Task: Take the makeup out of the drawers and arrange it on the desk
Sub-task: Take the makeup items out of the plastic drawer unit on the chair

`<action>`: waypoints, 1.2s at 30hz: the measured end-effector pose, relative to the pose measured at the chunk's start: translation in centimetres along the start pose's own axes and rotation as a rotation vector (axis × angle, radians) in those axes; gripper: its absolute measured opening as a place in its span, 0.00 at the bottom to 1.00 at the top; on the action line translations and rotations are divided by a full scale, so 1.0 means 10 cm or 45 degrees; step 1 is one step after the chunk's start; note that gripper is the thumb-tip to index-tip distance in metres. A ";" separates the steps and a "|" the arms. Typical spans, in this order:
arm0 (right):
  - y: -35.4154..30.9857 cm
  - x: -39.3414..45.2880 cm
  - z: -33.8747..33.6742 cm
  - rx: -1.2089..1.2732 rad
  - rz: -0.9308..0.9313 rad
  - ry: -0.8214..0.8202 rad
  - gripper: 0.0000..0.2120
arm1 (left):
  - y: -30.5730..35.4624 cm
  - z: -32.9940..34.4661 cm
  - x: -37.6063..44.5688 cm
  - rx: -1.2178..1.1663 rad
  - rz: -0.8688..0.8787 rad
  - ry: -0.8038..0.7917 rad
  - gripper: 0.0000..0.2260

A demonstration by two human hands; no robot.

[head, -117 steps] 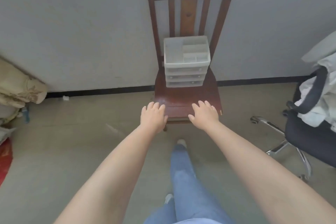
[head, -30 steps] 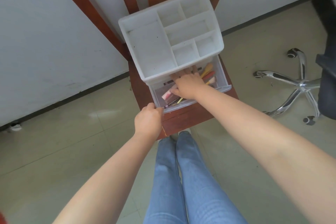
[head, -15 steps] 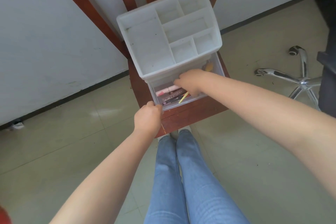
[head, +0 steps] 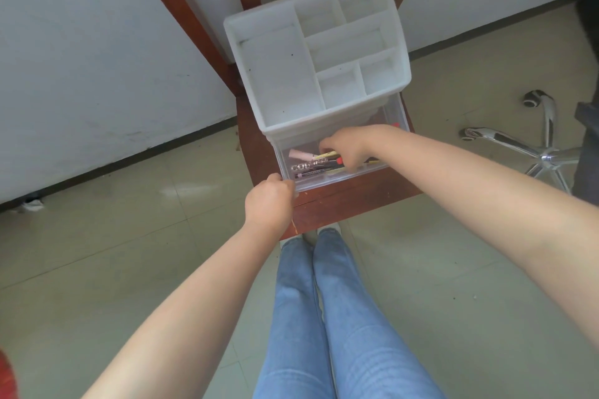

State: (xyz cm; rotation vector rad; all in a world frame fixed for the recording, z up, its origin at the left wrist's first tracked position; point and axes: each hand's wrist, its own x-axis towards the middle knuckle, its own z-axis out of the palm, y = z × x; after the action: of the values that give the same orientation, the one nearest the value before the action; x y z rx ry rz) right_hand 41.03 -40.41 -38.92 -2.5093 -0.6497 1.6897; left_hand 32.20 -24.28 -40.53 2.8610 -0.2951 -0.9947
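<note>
The left hand (head: 269,201) grips the front left corner of the drawer (head: 327,180), fingers curled over its clear plastic edge. The drawer stands pulled out from the organizer (head: 259,74), a white box with open top compartments that sits on a wooden chair (head: 343,204). No desk is in view.

Inside the drawer lies the makeup (head: 311,167): slim tubes and pencils side by side, a pale pink tube at the left, two dark tubes with white lettering nearer the front, a yellow stick and something red-tipped by the fingers. These pieces look light, stiff and smooth, so they would probably roll and slip against each other and against the slick plastic floor. Each is best taken across the middle of its barrel; by an end it would tip. Several could be gathered in one fist, though caps may pull loose. The drawer itself looks thin and light, and seems likely to slide or tilt if not steadied, which the left grip does.

The right hand (head: 348,147) reaches into the drawer from the right, fingers curled down among the sticks and seemingly pinching the yellow one; how firm that grip is cannot be told, since the knuckles hide the fingertips.
</note>
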 end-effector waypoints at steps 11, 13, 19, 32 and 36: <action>-0.03 -0.08 0.00 -0.047 -0.046 0.230 0.06 | -0.01 -0.01 0.01 -0.004 -0.038 0.052 0.08; -0.05 -0.24 -0.01 0.037 -0.042 0.389 0.04 | -0.02 -0.03 0.02 0.010 -0.034 0.047 0.09; 0.09 -0.72 0.24 0.704 0.261 0.897 0.03 | 0.03 -0.11 -0.01 0.085 -0.041 0.030 0.09; -0.07 -0.61 0.48 0.546 0.361 0.847 0.10 | 0.12 -0.27 -0.01 0.467 0.170 -0.046 0.11; -0.05 -0.52 0.14 0.062 0.312 0.728 0.10 | 0.11 -0.26 0.01 0.502 0.185 -0.090 0.11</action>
State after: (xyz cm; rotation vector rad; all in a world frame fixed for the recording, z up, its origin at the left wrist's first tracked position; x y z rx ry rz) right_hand 37.97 -42.18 -34.80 -2.9188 -0.2526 0.9203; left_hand 33.76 -25.31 -38.36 3.0867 -0.7742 -1.1185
